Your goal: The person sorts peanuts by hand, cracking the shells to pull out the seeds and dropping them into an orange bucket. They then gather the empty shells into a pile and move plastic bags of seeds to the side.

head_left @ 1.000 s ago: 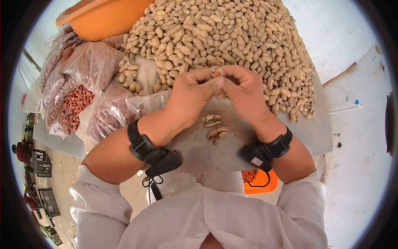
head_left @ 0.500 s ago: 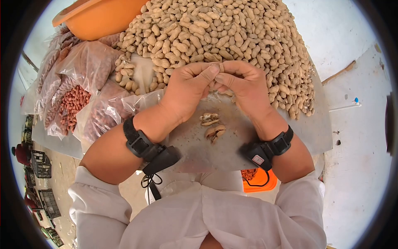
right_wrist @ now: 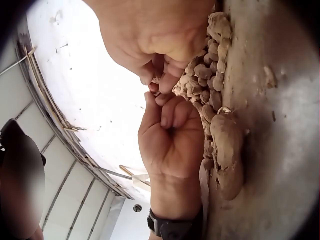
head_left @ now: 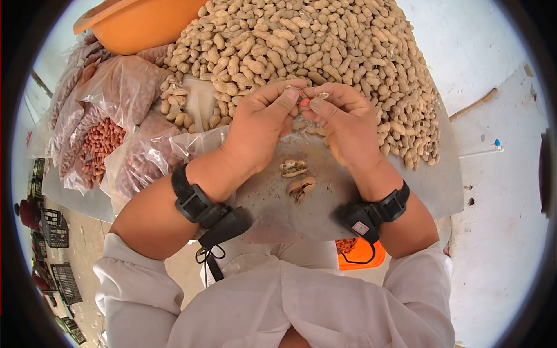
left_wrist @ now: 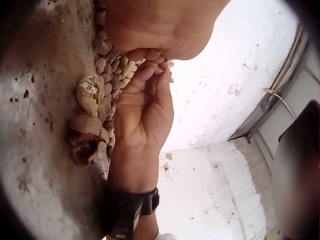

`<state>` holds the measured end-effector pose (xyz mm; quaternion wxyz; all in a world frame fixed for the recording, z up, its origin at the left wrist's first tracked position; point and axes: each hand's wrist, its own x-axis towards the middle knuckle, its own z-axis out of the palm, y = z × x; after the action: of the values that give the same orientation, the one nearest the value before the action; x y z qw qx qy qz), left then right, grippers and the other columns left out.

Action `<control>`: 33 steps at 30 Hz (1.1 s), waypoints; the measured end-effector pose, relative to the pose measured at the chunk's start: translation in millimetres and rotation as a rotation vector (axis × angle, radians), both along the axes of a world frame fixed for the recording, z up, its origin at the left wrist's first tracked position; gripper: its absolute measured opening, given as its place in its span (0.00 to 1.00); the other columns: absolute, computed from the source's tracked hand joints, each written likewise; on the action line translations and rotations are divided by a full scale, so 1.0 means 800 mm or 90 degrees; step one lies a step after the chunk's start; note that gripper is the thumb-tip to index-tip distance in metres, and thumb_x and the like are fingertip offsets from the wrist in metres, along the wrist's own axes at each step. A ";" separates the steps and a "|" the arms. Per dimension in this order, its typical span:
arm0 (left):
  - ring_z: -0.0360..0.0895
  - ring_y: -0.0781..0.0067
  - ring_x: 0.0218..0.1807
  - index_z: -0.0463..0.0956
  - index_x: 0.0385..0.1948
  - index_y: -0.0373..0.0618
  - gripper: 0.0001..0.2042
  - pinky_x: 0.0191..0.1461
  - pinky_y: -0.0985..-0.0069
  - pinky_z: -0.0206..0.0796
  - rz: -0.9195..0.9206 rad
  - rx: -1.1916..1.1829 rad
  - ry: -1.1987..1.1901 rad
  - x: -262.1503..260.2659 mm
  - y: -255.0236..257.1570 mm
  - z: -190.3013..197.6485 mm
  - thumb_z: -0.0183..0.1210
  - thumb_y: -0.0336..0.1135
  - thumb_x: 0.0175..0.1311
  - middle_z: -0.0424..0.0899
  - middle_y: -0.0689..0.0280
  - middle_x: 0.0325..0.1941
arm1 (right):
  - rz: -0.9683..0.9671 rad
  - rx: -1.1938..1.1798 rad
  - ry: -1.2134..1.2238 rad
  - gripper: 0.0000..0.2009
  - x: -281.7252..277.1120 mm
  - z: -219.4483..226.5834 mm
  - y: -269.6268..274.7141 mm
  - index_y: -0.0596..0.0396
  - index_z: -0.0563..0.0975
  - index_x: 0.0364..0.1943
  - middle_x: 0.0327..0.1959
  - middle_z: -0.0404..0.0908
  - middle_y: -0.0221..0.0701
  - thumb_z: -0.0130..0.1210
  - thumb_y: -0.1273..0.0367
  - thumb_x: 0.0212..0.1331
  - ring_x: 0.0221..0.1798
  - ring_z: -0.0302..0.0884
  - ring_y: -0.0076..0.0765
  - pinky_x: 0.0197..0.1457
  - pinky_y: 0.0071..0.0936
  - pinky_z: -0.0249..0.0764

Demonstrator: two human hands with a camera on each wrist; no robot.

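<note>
In the head view my left hand [head_left: 255, 129] and right hand [head_left: 352, 129] meet at the fingertips, close to the front of a big heap of unshelled peanuts [head_left: 325, 46]. The right thumb and fingers pinch a split peanut [head_left: 323, 95], and a reddish kernel [head_left: 303, 102] shows between the two hands. My left thumb and forefinger pinch a thin bit of peanut shell [head_left: 295, 89]. Below the hands, broken peanut shells [head_left: 301, 187] lie on the grey tabletop [head_left: 278, 217]. The left wrist view shows these broken shells [left_wrist: 90, 95] beside the right forearm.
Clear plastic bags of red kernels [head_left: 122, 93] sit at the left, one showing loose kernels [head_left: 103, 145]. An orange basin [head_left: 145, 26] stands behind them. Below the table's front edge is an orange container [head_left: 364, 255]. A white wall [head_left: 499, 191] bounds the right side.
The fingertips have parted slightly, and the peanut between them now shows its reddish kernel and opened shell. Both hands have shifted a little toward the heap.
</note>
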<state>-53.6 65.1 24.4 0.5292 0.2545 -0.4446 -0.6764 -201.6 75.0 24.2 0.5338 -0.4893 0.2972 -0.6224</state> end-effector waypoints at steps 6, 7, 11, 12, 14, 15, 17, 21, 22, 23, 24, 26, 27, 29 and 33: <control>0.56 0.85 0.20 0.70 0.36 0.42 0.09 0.23 0.87 0.51 -0.085 0.215 0.109 0.003 -0.001 0.004 0.43 0.35 0.68 0.69 0.72 0.27 | -0.070 -0.147 0.229 0.08 0.003 0.007 0.008 0.60 0.76 0.37 0.36 0.80 0.32 0.55 0.80 0.51 0.35 0.78 0.25 0.39 0.20 0.75; 0.56 0.85 0.20 0.70 0.34 0.43 0.08 0.23 0.87 0.51 -0.099 0.241 0.139 0.003 -0.003 0.001 0.43 0.35 0.67 0.69 0.71 0.26 | -0.096 -0.200 0.300 0.08 0.003 0.005 0.006 0.60 0.76 0.36 0.36 0.80 0.32 0.55 0.80 0.49 0.35 0.78 0.25 0.39 0.20 0.75; 0.56 0.83 0.20 0.67 0.28 0.46 0.08 0.22 0.87 0.51 -0.114 0.318 0.192 0.005 -0.009 -0.006 0.43 0.36 0.66 0.68 0.71 0.25 | -0.203 -0.403 0.543 0.09 0.004 0.007 0.003 0.57 0.76 0.32 0.36 0.80 0.32 0.56 0.80 0.44 0.35 0.78 0.28 0.38 0.21 0.74; 0.56 0.83 0.19 0.67 0.28 0.46 0.09 0.22 0.86 0.51 -0.106 0.330 0.188 0.005 -0.009 -0.005 0.43 0.36 0.66 0.67 0.71 0.24 | -0.230 -0.452 0.593 0.09 0.004 0.011 0.005 0.57 0.76 0.32 0.36 0.79 0.32 0.56 0.80 0.43 0.34 0.78 0.28 0.37 0.22 0.74; 0.56 0.83 0.19 0.69 0.30 0.44 0.09 0.22 0.86 0.51 -0.124 0.338 0.183 0.007 -0.013 -0.008 0.43 0.36 0.66 0.67 0.71 0.23 | -0.240 -0.499 0.611 0.09 0.004 0.012 0.002 0.56 0.76 0.31 0.34 0.79 0.33 0.56 0.80 0.43 0.32 0.78 0.29 0.36 0.22 0.74; 0.55 0.83 0.18 0.69 0.31 0.43 0.09 0.22 0.86 0.51 -0.133 0.342 0.181 0.008 -0.014 -0.008 0.43 0.36 0.66 0.67 0.71 0.22 | -0.246 -0.522 0.620 0.09 0.003 0.012 0.002 0.56 0.76 0.31 0.34 0.79 0.33 0.56 0.80 0.42 0.32 0.78 0.30 0.35 0.22 0.74; 0.54 0.82 0.18 0.71 0.33 0.42 0.09 0.21 0.85 0.49 -0.105 0.302 0.118 0.009 -0.014 -0.006 0.44 0.36 0.64 0.65 0.72 0.21 | -0.201 -0.394 0.568 0.09 0.000 0.014 0.006 0.56 0.76 0.32 0.32 0.79 0.31 0.56 0.80 0.43 0.30 0.77 0.26 0.33 0.20 0.73; 0.53 0.83 0.18 0.71 0.39 0.38 0.11 0.21 0.84 0.47 -0.002 0.219 0.120 0.016 -0.019 -0.005 0.45 0.35 0.64 0.64 0.72 0.19 | -0.011 -0.098 0.253 0.08 -0.013 0.018 0.010 0.58 0.76 0.33 0.29 0.78 0.25 0.58 0.78 0.46 0.27 0.73 0.18 0.29 0.17 0.69; 0.53 0.83 0.18 0.70 0.41 0.37 0.11 0.21 0.84 0.48 0.003 0.185 0.126 0.020 -0.021 -0.005 0.44 0.34 0.65 0.64 0.73 0.19 | 0.031 -0.074 0.315 0.07 -0.020 0.021 0.008 0.58 0.77 0.32 0.28 0.78 0.25 0.58 0.77 0.47 0.27 0.72 0.17 0.29 0.16 0.68; 0.54 0.83 0.18 0.69 0.42 0.37 0.12 0.21 0.84 0.48 0.005 0.172 0.125 0.022 -0.023 -0.003 0.43 0.35 0.66 0.64 0.73 0.19 | 0.072 -0.051 0.378 0.06 -0.029 0.024 0.005 0.59 0.77 0.32 0.27 0.78 0.24 0.58 0.76 0.48 0.27 0.72 0.16 0.28 0.16 0.68; 0.54 0.84 0.18 0.69 0.43 0.38 0.12 0.21 0.85 0.48 0.008 0.159 0.124 0.025 -0.023 -0.002 0.43 0.35 0.66 0.63 0.74 0.20 | 0.114 -0.027 0.439 0.06 -0.034 0.025 0.003 0.59 0.77 0.32 0.27 0.77 0.23 0.58 0.75 0.49 0.27 0.71 0.15 0.28 0.15 0.67; 0.54 0.84 0.19 0.68 0.46 0.38 0.13 0.22 0.86 0.49 0.008 0.136 0.121 0.026 -0.022 0.000 0.42 0.35 0.67 0.62 0.74 0.20 | 0.173 -0.047 0.513 0.06 -0.035 0.021 0.003 0.60 0.77 0.31 0.25 0.77 0.23 0.58 0.73 0.50 0.26 0.70 0.16 0.27 0.16 0.66; 0.54 0.84 0.19 0.68 0.46 0.38 0.12 0.22 0.86 0.49 0.006 0.133 0.121 0.026 -0.022 0.000 0.42 0.35 0.67 0.62 0.74 0.20 | 0.203 -0.058 0.551 0.06 -0.036 0.019 0.003 0.60 0.77 0.30 0.24 0.77 0.24 0.58 0.72 0.50 0.25 0.70 0.16 0.27 0.16 0.66; 0.54 0.84 0.19 0.68 0.45 0.38 0.12 0.22 0.86 0.49 0.003 0.129 0.122 0.025 -0.022 -0.001 0.42 0.35 0.67 0.62 0.74 0.20 | 0.171 -0.042 0.589 0.07 -0.033 0.024 0.005 0.60 0.77 0.31 0.22 0.76 0.27 0.58 0.71 0.50 0.24 0.69 0.18 0.28 0.18 0.66; 0.54 0.84 0.20 0.68 0.45 0.37 0.13 0.23 0.86 0.49 -0.004 0.130 0.122 0.025 -0.024 -0.002 0.43 0.35 0.67 0.63 0.74 0.21 | 0.016 -0.149 0.759 0.06 -0.035 0.029 0.002 0.59 0.76 0.32 0.23 0.76 0.29 0.57 0.76 0.47 0.27 0.72 0.23 0.31 0.21 0.67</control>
<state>-33.7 46.2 22.4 0.5386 0.2399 -0.3214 -0.7410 -230.0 76.2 47.1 0.2256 -0.8123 0.4689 -0.2635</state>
